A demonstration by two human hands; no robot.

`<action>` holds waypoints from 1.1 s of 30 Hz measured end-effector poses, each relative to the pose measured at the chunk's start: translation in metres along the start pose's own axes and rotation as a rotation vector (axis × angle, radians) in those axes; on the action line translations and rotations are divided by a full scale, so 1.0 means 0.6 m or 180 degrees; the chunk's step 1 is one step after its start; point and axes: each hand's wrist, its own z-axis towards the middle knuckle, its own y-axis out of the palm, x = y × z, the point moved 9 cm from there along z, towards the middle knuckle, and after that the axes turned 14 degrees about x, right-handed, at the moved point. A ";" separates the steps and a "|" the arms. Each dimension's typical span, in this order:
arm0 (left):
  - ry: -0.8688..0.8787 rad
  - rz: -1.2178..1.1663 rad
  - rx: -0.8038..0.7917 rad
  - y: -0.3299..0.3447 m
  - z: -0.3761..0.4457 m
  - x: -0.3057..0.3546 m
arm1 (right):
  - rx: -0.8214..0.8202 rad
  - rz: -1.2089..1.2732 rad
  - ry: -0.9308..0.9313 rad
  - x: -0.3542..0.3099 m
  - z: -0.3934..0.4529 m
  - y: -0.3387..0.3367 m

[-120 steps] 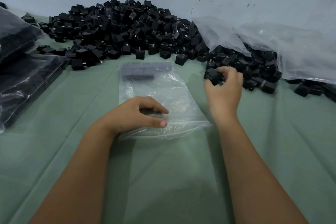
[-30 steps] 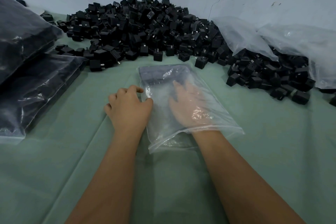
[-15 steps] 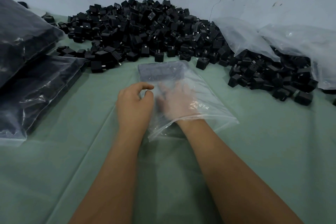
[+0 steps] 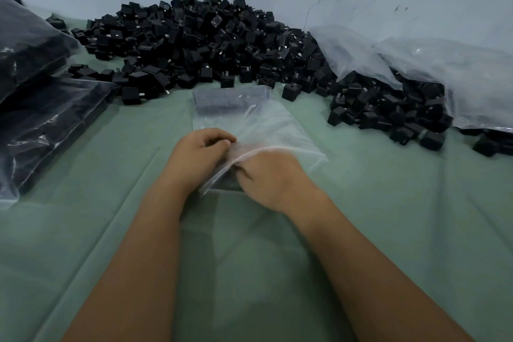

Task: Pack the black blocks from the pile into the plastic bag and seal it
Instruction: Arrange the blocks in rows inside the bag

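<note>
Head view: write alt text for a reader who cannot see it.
Two bare hands, left hand and right hand, grip the near open edge of a clear plastic bag lying on a green cloth, with a row of black blocks at its far end. Behind lies a large pile of black plastic blocks.

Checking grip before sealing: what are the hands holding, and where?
Both the left hand and right hand hold the plastic bag at its near open edge.
</note>
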 end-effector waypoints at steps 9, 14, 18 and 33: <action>0.0736 0.1014 -0.0265 0.020 -0.004 0.013 | 0.2992 0.0103 0.2018 0.244 -0.101 -0.204; 0.1117 0.1470 -0.0195 0.030 -0.006 0.024 | 0.1617 -0.1251 0.3300 0.415 -0.179 -0.160; 0.1161 0.1566 -0.0121 0.032 -0.005 0.021 | 0.0965 -0.0714 0.4352 0.497 -0.214 -0.127; 0.1078 0.1414 -0.0105 0.026 -0.008 0.030 | 0.1744 0.0340 0.3412 0.353 -0.151 -0.072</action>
